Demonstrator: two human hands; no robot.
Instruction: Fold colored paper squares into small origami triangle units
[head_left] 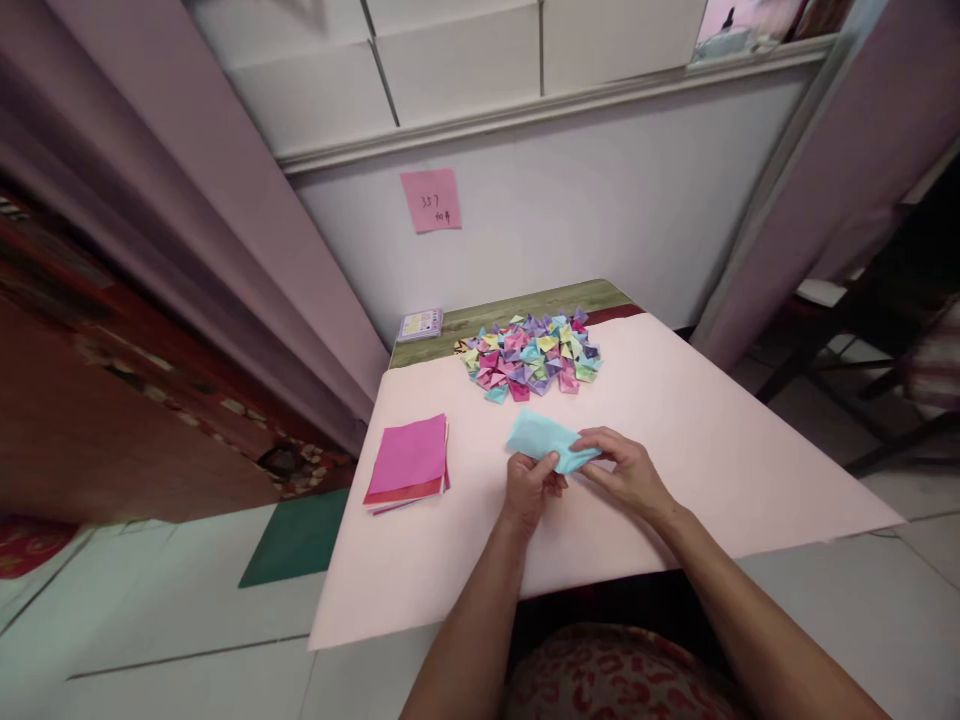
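A light blue sheet of paper (541,436), folded into an oblong, is held between both hands over the pink-covered table (480,560). My left hand (529,488) pinches its lower edge, thumb on top and fingers underneath. At the paper's right end, my right hand (624,470) grips it between thumb and fingers. Just beyond the paper lies a heap of small folded paper pieces (532,355) in many colours. To the left rests a stack of square paper sheets (409,455), magenta on top with red and white edges below.
At the table's far left corner sits a small stack of printed packs (420,324). A pink note (432,200) with handwriting is stuck to the wall behind. Purple curtains (300,250) hang on both sides, and a dark chair (855,340) stands at the right.
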